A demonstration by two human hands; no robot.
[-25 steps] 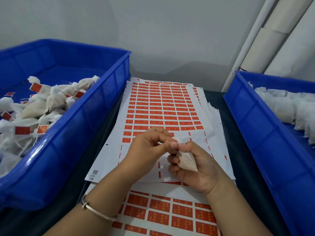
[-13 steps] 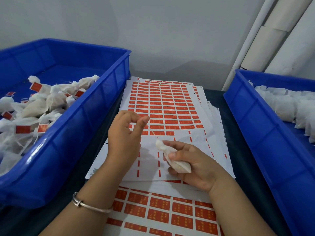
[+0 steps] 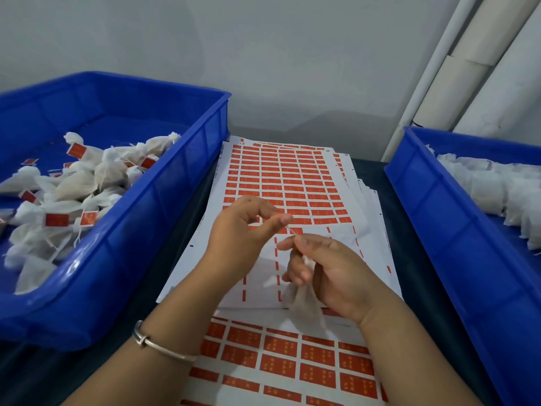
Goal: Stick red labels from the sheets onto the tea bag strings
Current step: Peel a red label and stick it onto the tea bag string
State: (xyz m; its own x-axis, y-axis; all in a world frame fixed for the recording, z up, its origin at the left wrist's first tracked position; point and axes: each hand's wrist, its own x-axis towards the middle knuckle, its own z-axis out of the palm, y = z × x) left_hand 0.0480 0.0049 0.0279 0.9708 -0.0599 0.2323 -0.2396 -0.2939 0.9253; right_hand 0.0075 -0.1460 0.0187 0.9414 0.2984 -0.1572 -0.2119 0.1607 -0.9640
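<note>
Soft, even, dim light; wide-angle bending at edges; hands slightly motion-blurred.

Left hand (image 3: 243, 230) pinching string (image 3: 292, 230), right hand (image 3: 330, 273) gripping blurred, probably unlabelled tea bag (image 3: 304, 303), over label sheets (image 3: 292, 183)

Surface: dark table (image 3: 366, 171) | Left: blue bin (image 3: 140, 218) of labelled tea bags | Centre: stacked label sheets (image 3: 292, 183), near to far | Right: blue bin (image 3: 456, 230) of unlabelled bags
</note>
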